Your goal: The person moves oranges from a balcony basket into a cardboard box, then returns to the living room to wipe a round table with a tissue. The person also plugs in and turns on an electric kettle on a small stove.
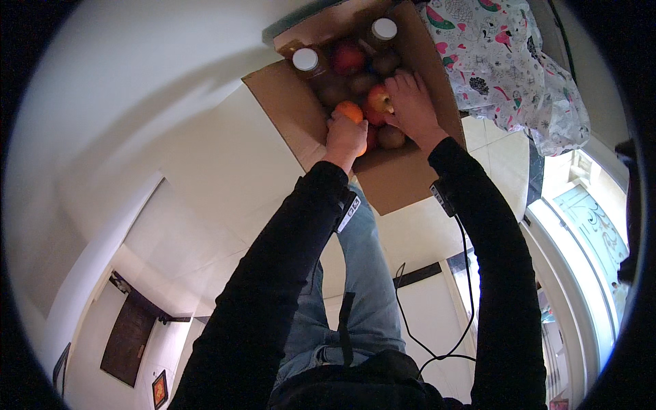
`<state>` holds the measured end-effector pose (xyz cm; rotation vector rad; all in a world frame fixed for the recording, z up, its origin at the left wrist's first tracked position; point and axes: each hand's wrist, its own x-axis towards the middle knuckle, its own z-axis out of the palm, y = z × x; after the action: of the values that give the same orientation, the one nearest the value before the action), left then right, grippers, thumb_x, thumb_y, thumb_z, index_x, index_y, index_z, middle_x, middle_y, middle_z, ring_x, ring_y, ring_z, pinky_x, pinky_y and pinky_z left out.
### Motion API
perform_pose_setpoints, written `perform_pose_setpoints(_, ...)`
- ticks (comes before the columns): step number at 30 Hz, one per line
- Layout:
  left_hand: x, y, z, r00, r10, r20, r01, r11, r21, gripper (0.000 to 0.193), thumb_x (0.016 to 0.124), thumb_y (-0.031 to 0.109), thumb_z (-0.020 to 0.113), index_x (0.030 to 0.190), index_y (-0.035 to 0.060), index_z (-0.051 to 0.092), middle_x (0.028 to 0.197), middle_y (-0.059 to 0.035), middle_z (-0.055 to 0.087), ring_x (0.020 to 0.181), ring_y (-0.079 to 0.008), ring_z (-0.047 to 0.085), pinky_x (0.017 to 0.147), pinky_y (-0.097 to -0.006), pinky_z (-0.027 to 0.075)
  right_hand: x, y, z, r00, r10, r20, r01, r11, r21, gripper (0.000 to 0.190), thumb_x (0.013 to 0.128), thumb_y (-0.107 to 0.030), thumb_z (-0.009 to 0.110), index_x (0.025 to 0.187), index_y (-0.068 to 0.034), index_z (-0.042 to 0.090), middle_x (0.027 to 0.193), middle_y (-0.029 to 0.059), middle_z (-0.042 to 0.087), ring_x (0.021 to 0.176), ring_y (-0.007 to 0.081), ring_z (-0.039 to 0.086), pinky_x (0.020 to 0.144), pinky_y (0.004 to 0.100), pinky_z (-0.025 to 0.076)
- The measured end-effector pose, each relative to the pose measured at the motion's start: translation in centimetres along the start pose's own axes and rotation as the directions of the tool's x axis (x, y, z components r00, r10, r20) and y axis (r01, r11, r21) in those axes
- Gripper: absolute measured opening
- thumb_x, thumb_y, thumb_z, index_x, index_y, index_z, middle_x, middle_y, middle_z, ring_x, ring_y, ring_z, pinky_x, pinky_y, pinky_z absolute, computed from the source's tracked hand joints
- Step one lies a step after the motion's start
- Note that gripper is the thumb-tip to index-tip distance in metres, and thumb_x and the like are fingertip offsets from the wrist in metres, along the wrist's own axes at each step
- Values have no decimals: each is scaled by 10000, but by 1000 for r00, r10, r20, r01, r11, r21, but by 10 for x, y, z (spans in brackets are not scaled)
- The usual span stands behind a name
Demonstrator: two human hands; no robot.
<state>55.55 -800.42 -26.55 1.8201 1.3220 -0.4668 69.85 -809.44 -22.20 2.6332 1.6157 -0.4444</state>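
Before me is an open cardboard box (397, 187) with fruit inside. Around an orange (350, 110) near its left side curl the fingers of my left hand (344, 137); more orange skin shows below that hand. My right hand (415, 105) grips a red-yellow apple (376, 105) from the right, its stem hollow facing up. Close below the apple is a brown round fruit (391, 137). Farther in lie a dark red apple (348, 57) and several dim brown round fruits (363, 82), their kind hard to tell. Two jars with white lids, a left lid (305, 59) and a right lid (384, 29), stand among them.
A printed plastic cover (505, 66) hangs right of the box. Black cables (435, 356) loop from my right wrist device (442, 199). Another small device (348, 212) is strapped at my left wrist. Pale floor tiles (220, 169) extend left; a glass door panel (589, 225) is at right.
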Motion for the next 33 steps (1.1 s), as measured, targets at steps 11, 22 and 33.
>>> perform_pose_setpoints(11,-20,7,-28,905,358,-230,-343,934,103,340,850,320,654,1018,30,599,982,-169,640,975,-419,625,806,-470,547,4,-3,-3,999,41,6,-41,994,101,643,626,-257,839,1139,-72,498,1220,145,519,1220,321,466,1084,461,350)
perform_pose_setpoints(22,42,40,-50,659,613,436,-513,-58,856,227,859,170,542,962,85,725,949,-87,703,927,-279,649,825,-566,468,4,-5,-8,999,41,-11,-39,991,125,655,617,-256,837,1150,-66,508,1228,148,515,1218,327,464,1075,453,355)
perform_pose_setpoints(33,101,14,-12,754,477,452,-445,-136,885,261,873,173,536,1039,97,724,1021,-125,703,963,-335,646,798,-593,461,-4,-1,12,986,34,-163,-11,990,140,601,614,-269,840,1113,-83,564,1173,112,557,1221,291,474,1065,448,362)
